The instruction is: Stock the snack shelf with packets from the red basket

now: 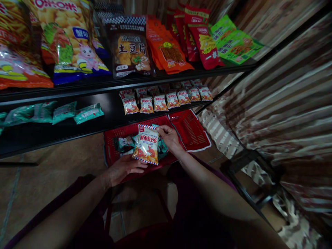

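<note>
A small snack packet [147,144], white and orange with red lettering and striped edges, is held over a red shopping basket [110,138]. My right hand [169,138] pinches its upper right corner between thumb and fingers. Under the lower left of the packet lies my left hand [127,167], its fingers stretched out; whether it bears any weight I cannot tell. Inside the basket are several teal packets [163,148], partly hidden by the held packet and my hands. More packets of the white and orange kind [160,102] stand in rows on the lower shelf.
Teal packets [89,113] lie on the left of the lower black shelf [109,119]. Larger snack bags [132,48] fill the upper shelf. A second red basket section [190,129] adjoins on the right, near a dark metal frame [255,173] and a draped curtain [285,103].
</note>
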### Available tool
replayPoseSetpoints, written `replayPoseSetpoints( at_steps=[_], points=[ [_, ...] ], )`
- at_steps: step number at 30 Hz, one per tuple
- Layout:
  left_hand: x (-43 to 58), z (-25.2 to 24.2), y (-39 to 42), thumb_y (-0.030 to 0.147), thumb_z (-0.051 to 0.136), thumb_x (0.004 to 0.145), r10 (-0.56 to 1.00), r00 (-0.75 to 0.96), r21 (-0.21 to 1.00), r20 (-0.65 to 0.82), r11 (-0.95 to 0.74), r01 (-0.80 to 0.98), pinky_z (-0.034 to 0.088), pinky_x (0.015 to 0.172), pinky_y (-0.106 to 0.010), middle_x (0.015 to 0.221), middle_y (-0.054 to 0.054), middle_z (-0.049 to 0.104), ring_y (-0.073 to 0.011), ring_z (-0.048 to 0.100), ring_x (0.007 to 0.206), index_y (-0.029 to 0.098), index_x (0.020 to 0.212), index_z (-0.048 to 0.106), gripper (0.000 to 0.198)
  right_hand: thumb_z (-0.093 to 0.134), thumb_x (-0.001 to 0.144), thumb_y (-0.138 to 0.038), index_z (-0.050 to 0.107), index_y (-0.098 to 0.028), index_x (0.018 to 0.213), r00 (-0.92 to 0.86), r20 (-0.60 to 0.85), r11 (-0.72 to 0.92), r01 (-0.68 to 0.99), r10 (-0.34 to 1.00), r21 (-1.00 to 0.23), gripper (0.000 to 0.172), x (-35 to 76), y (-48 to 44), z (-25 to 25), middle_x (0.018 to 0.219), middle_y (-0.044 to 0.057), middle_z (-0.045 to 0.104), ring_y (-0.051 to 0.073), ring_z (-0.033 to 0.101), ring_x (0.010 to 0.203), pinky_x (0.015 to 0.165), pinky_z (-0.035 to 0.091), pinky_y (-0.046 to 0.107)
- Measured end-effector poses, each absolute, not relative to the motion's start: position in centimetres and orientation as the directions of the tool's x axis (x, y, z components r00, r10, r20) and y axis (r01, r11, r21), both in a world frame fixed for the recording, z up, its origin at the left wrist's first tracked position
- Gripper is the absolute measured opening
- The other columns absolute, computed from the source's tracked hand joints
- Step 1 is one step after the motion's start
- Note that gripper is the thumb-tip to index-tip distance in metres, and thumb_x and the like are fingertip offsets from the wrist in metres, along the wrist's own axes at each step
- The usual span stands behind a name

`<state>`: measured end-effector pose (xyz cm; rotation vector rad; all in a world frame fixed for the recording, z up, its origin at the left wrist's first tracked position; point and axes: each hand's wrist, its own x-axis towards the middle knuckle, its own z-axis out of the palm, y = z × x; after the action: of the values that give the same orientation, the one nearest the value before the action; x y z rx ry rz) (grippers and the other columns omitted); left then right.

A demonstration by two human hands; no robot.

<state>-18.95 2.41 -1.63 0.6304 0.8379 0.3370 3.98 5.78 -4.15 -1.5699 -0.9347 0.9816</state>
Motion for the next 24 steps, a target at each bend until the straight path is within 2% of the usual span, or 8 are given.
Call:
replayPoseSetpoints(
  at_steps=[6, 14, 16, 19, 21, 24],
  points=[
    [-18.1, -2.6, 2.5, 0.05, 0.079, 0.06, 0.573, 0.526, 0.686, -0.628, 0.728, 0.027, 0.051, 0.086, -0.039, 0.101, -0.016, 0.07, -0.0229, 0.067, 0.088, 0.01, 0.099, 0.066, 0.058, 0.07, 0.063, -0.048, 0.064, -0.019, 0.069, 0.375, -0.186, -0.21, 0.026, 0.908, -0.977, 0.03, 4.1, 5.8, -3.5, 0.06, -0.003, 0.057, 0.011, 0.047, 0.055, 0.053, 0.037, 0.024],
    [-18.3, -2.4, 2.4, 0.049, 0.084, 0.053, 0.594, 0.526, 0.67, -0.609, 0.74, -0.06, 0.05, 0.086, -0.036, 0.095, -0.013, 0.072, -0.0216, 0.066, 0.087, 0.012, 0.092, 0.07, 0.056, 0.077, 0.058, -0.048, 0.065, -0.018, 0.068, 0.375, -0.255, -0.221, -0.131, 0.891, -0.966, 0.034, 4.0, 5.8, -2.6, 0.058, -0.005, 0.057, 0.007, 0.046, 0.052, 0.052, 0.038, 0.021],
    [-18.4, -2.7, 2.6, 0.049, 0.083, 0.054, 0.619, 0.505, 0.68, -0.601, 0.728, -0.082, 0.05, 0.085, -0.036, 0.095, -0.013, 0.072, -0.0216, 0.066, 0.087, 0.012, 0.091, 0.07, 0.054, 0.077, 0.058, -0.051, 0.066, -0.02, 0.076, 0.308, -0.319, -0.254, -0.234, 0.896, -0.939, 0.037, 3.6, 5.6, -2.5, 0.065, -0.004, 0.062, 0.008, 0.052, 0.057, 0.056, 0.042, 0.021],
    [-18.5, -3.1, 3.0, 0.048, 0.083, 0.055, 0.672, 0.437, 0.713, -0.598, 0.695, -0.093, 0.05, 0.083, -0.036, 0.09, -0.012, 0.072, -0.022, 0.066, 0.084, 0.012, 0.088, 0.071, 0.051, 0.079, 0.06, -0.05, 0.067, -0.023, 0.091, 0.168, -0.454, -0.378, -0.351, 0.875, -0.857, 0.043, 3.1, 5.0, -2.5, 0.087, 0.0, 0.069, 0.012, 0.064, 0.076, 0.069, 0.05, 0.023],
    [-18.5, -3.2, 3.4, 0.045, 0.083, 0.055, 0.705, 0.395, 0.738, -0.59, 0.669, -0.091, 0.05, 0.08, -0.034, 0.085, -0.011, 0.072, -0.0217, 0.066, 0.083, 0.012, 0.086, 0.071, 0.047, 0.08, 0.063, -0.046, 0.066, -0.023, 0.095, 0.109, -0.524, -0.45, -0.384, 0.845, -0.806, 0.041, 2.9, 4.7, -2.5, 0.094, 0.003, 0.071, 0.014, 0.066, 0.085, 0.076, 0.051, 0.025],
    [-18.3, -3.1, 3.6, 0.042, 0.082, 0.055, 0.754, 0.338, 0.78, -0.563, 0.62, -0.086, 0.049, 0.075, -0.032, 0.078, -0.008, 0.072, -0.0204, 0.066, 0.079, 0.013, 0.08, 0.071, 0.04, 0.075, 0.069, -0.047, 0.065, -0.022, 0.094, 0.048, -0.578, -0.514, -0.399, 0.815, -0.759, 0.037, 2.9, 4.3, -2.8, 0.096, 0.006, 0.071, 0.016, 0.066, 0.089, 0.081, 0.052, 0.029]
  ],
)
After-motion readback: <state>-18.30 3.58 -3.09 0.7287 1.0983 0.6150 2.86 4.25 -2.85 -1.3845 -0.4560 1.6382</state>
